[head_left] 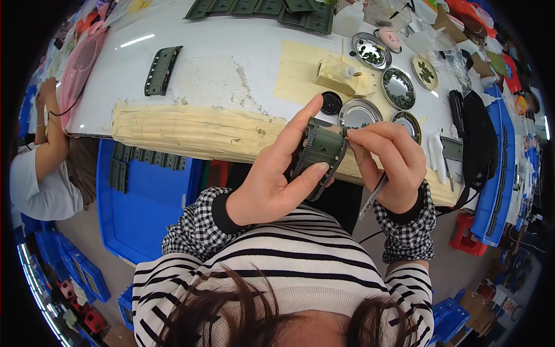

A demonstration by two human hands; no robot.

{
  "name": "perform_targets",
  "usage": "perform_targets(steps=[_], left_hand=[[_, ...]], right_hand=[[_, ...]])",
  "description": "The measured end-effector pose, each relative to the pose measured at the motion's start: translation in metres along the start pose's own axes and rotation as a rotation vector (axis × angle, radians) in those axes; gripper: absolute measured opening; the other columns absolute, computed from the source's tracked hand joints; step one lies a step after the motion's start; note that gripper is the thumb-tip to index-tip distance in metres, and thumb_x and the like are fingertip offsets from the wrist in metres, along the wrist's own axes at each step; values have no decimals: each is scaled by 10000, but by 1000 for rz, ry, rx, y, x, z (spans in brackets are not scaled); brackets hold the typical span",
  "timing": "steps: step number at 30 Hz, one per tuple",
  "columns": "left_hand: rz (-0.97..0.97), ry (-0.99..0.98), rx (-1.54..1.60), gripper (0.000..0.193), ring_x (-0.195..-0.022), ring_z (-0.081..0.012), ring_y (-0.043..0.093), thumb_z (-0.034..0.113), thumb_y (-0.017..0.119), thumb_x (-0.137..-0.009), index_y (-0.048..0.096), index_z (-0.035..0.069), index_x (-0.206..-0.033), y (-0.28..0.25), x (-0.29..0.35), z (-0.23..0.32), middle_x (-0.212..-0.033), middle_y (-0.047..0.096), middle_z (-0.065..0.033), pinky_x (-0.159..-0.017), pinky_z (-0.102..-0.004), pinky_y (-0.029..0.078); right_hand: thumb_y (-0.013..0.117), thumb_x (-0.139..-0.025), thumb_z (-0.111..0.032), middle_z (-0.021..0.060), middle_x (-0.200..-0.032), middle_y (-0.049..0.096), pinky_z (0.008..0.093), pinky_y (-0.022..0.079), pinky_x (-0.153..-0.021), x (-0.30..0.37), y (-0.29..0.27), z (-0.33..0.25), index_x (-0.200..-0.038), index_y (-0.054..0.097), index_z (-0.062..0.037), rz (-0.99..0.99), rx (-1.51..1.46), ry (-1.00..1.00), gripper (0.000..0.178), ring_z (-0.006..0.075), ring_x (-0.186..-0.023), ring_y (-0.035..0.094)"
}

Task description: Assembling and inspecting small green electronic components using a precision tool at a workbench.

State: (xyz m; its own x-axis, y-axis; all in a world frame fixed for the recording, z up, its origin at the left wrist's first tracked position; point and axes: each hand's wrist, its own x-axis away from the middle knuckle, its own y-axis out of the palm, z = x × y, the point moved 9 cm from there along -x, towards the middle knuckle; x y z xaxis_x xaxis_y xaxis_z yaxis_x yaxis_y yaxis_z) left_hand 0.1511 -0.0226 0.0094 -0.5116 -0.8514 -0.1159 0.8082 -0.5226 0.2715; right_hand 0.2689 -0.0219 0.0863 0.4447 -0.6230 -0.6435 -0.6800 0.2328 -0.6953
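Observation:
My left hand [267, 184] is wrapped around a dark green model tank hull [325, 148] with a toothed black track along each side. Its thumb presses on the near end, and its index finger stretches up along the left side. Thin metal tweezers [373, 196] slant down from the palm of my right hand [398, 165]. The thumb and index finger of that hand are pinched at the hull's upper right edge, beside the track. Whatever sits between these fingertips is too small to make out.
Round metal dishes [399, 88] of small green parts stand at the right, with a black cap [330, 103] nearby. Another green part [163, 70] lies on the white table. A blue tray [139, 214] stands below left. A co-worker's arm [52, 136] shows at far left.

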Motion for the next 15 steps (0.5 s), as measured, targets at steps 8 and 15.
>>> perform_targets(steps=[8, 15], left_hand=[[-9, -8, -16, 724, -998, -134, 549, -28, 473, -925, 55, 49, -1512, -1, 0, 0, -1283, 471, -98, -835, -288, 537], [-21, 10, -46, 726, -962, -133, 563, -23, 482, -924, 60, 46, -1512, 0, 0, 0, -1252, 491, -97, -829, -279, 534]], right_hand=[[715, -669, 42, 87, -800, 611, 308, 485, -532, -3, -2, 0, -932, 668, -15, -7, -6, 12, 273, 228, -630, 614], [718, -676, 42, 87, -797, 605, 306, 484, -530, -3, 0, 1, -927, 668, -9, -27, -22, 24, 261, 231, -627, 613]])
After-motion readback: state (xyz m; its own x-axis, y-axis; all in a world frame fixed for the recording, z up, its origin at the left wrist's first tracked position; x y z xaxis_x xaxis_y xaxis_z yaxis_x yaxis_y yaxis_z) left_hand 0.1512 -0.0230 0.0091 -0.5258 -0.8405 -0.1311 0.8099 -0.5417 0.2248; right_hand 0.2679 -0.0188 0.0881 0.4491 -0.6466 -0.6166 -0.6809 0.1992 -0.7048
